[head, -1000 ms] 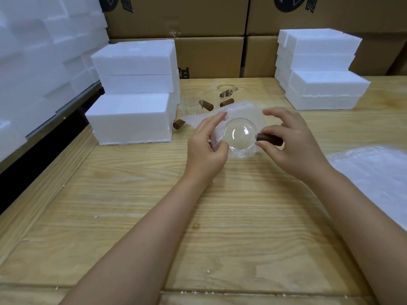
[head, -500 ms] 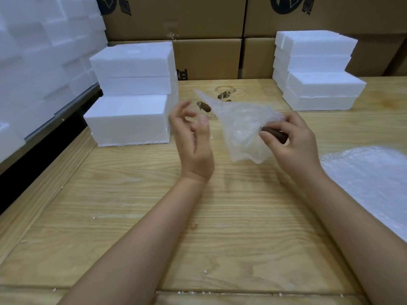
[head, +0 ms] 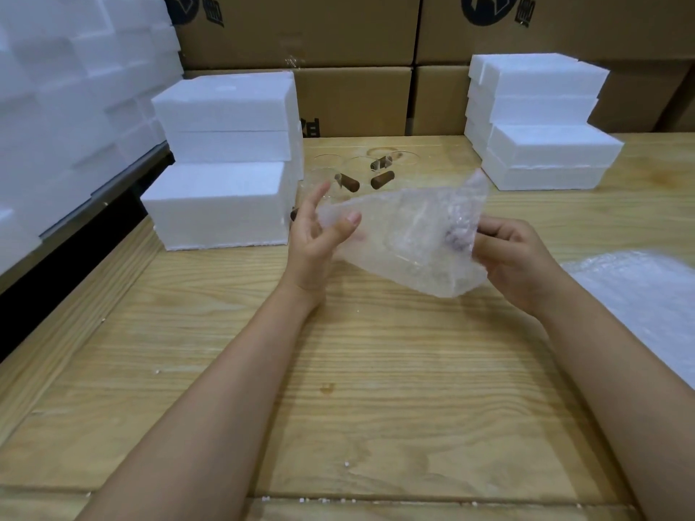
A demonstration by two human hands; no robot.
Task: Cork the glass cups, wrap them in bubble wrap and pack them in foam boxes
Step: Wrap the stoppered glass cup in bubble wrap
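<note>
Glass cup [head: 413, 238] is up off the wooden table [head: 357, 389] right now, held between your hands and half buried in a sheet of bubble wrap [head: 391, 208].

Your right hand [head: 515, 253] has its fingers curled round the wrapped end where the brown cork [head: 455, 238] shows through, so that hand is carrying the weight. Your left hand [head: 312, 242] is relaxed, fingers spread and mostly straight, thumb just touching the sheet's left edge.

My read on handling: the cup looks thin, light, hard and breakable, and slick under plastic. The wrap is floppy and won't hold a fold by itself. I'd take hold at the cork end and cradle the round body, not squeeze it.

Spare bubble wrap sheets [head: 647, 295] lie to your right. Further back, more corked cups [head: 348, 182] sit between two stacks of foam boxes [head: 225, 144], with cardboard cartons [head: 353, 99] behind.
</note>
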